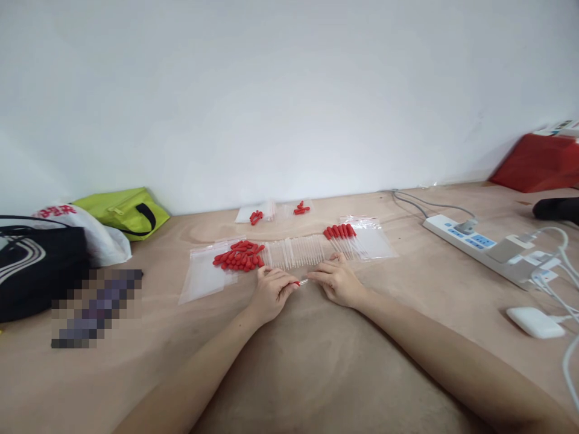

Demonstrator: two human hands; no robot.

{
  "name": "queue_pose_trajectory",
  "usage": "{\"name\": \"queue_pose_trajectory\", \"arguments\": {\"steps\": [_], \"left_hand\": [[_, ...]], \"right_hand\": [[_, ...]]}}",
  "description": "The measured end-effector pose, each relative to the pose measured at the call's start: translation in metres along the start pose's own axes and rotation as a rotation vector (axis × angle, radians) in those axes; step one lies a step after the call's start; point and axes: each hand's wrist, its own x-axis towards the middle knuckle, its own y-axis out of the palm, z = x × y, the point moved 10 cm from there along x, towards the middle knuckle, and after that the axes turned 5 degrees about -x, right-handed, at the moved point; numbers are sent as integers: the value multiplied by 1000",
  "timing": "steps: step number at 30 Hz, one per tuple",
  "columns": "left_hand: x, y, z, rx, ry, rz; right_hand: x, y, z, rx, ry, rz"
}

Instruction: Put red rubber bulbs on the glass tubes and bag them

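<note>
Beige tabletop (407,313), white wall behind. Your left hand (271,293) pinches a red cap (296,283); your right hand (337,280) pinches a clear pipette tube (303,281), lying left-right near mid-surface. Capped pipettes (340,234): few. Bare tubes (294,252) and loose caps (239,255): many left.

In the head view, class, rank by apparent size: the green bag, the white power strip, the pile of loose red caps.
1. power strip
2. green bag, roughly alike, so order unsure
3. pile of red caps

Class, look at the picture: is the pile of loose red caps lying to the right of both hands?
No, the pile of red caps lies up and left of the left hand.
</note>
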Motion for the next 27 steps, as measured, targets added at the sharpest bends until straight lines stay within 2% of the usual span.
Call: {"name": "queue_pose_trajectory", "arguments": {"steps": [8, 18, 27], "left_hand": [[-1, -4, -10, 48, 71, -31], [-5, -8, -25, 78, 169, -87], [-1, -2, -22, 115, 176, -28]], "right_hand": [[-1, -2, 17, -160, -85, -47], [0, -4, 21, 9, -35, -66], [3, 7, 19, 4, -24, 5]]}}
